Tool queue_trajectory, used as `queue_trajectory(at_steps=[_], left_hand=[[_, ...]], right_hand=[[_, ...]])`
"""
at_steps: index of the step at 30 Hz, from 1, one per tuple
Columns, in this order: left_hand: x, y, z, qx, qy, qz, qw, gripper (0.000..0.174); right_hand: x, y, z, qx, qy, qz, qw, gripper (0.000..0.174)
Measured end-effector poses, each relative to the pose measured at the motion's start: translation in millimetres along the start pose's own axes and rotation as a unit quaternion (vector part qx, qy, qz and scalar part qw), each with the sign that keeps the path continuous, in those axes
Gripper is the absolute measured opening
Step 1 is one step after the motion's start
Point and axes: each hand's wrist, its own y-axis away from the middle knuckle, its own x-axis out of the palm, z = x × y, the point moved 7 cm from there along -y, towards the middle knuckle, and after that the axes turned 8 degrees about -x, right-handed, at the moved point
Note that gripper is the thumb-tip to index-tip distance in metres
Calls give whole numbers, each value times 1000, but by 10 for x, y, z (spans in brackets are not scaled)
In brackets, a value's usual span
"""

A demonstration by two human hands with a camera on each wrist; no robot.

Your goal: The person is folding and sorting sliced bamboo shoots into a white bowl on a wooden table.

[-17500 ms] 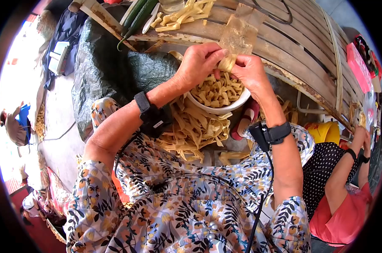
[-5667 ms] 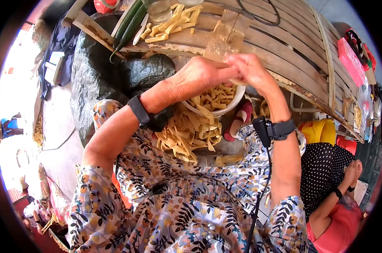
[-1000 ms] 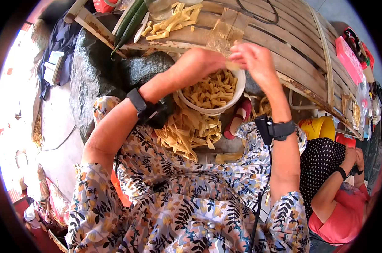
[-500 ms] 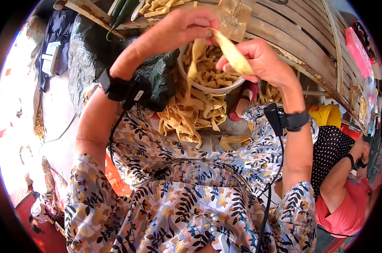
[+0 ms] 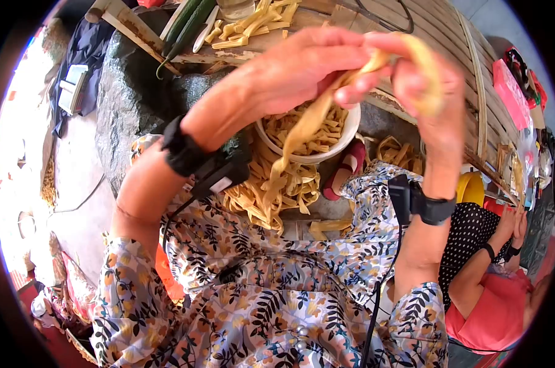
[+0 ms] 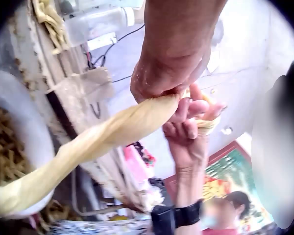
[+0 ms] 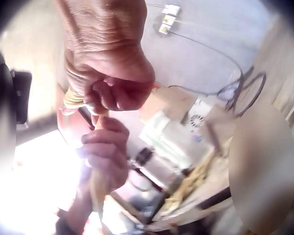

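A long, pale yellow tofu skin strip (image 5: pixel 311 129), twisted like a rope, hangs from both raised hands down to the loose pile of strips (image 5: pixel 250 196). My left hand (image 5: pixel 308 64) grips it near the upper end. Blurred in the head view, my right hand (image 5: pixel 434 92) holds the end, which loops over its fingers. Both hands meet fingertip to fingertip, and in the right wrist view the right hand's fingers (image 7: pixel 112 93) curl close above the left hand (image 7: pixel 108 152). Below stands a white bowl (image 5: pixel 353 126) of short knotted pieces (image 5: pixel 333 135).
A slatted wooden bench (image 5: pixel 467 80) spans the far side, bearing yellow pieces (image 5: pixel 259 24), green cucumbers (image 5: pixel 188 27) and a jar (image 5: pixel 234 7). Dark plastic sheeting (image 5: pixel 130 92) lies left. At right are a yellow bucket (image 5: pixel 470 187) and a seated person in red (image 5: pixel 492 306).
One second ago the hands were low over the bowl. Half a second ago they held a wide strip between them; now they are higher, further right and together, the strip twisted and looped.
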Motion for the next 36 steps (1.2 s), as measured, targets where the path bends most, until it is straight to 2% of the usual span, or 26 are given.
queue_trajectory(at_steps=[1,2,4,7,8,9,11,13,14,15,16,17,18,19,20,21,22,24,25,28,29,31,32,34,35,36], left_hand=[[-166,-8,190,-37,-31,-2,999,23],[-290,-1,409,-70,-23,-43,996,26],[-286,103,664,-152,-11,-67,986,28],[-76,145,793,-141,151,120,971,36],[-65,146,832,-135,161,131,969,39],[-38,149,870,-129,170,142,967,42],[14,174,943,-144,199,169,955,52],[-25,175,968,-141,177,122,966,52],[-58,172,967,-138,164,98,972,52],[-115,168,973,-72,193,106,973,43],[-225,136,974,-75,170,8,983,39],[-334,122,955,-77,145,-90,982,35],[-448,137,931,-76,119,-186,972,31],[-548,134,796,-6,36,-236,971,20],[-590,149,724,1,-45,-285,957,19],[-586,173,608,8,-126,-332,935,18],[-591,210,521,14,-204,-377,903,17],[-621,212,496,26,-257,-363,895,18],[-605,217,470,26,-287,-353,890,18],[-587,213,481,12,-320,-318,892,19],[-579,208,505,6,-321,-306,896,20],[-565,195,559,7,-410,-317,855,24],[-557,196,574,6,-454,-322,831,26],[-578,186,563,31,-456,-324,828,27],[-614,185,583,52,-440,-337,830,26],[-623,201,566,72,-425,-352,831,24]], right_hand=[[38,44,-167,7,-41,-8,999,39],[75,89,-332,14,-81,-17,996,33],[69,162,-437,79,38,-23,996,32],[149,224,-537,141,-9,-2,990,32],[179,227,-540,156,-14,5,988,32],[179,213,-515,95,84,10,992,30],[241,248,-577,160,47,41,985,29],[290,283,-592,213,44,66,974,30],[270,244,-564,151,85,41,984,29],[257,230,-585,87,127,16,988,29],[234,228,-606,23,168,-10,986,29],[154,213,-565,-79,311,-50,946,28],[116,244,-600,-64,355,-80,929,28],[85,272,-613,-49,398,-110,909,29],[49,295,-628,-35,440,-139,887,29],[58,290,-678,-23,429,-136,892,25],[30,293,-786,47,372,-128,918,23],[50,331,-972,187,247,-109,945,22],[53,332,-1081,196,166,-97,962,24],[84,389,-1225,224,81,-101,966,18],[86,401,-1235,214,109,-96,966,16],[80,430,-1256,195,165,-84,963,13],[93,429,-1238,150,183,-102,966,12],[165,374,-1117,59,219,-139,964,10],[173,367,-1023,50,273,-109,954,11],[141,369,-1003,42,221,-134,965,11]])
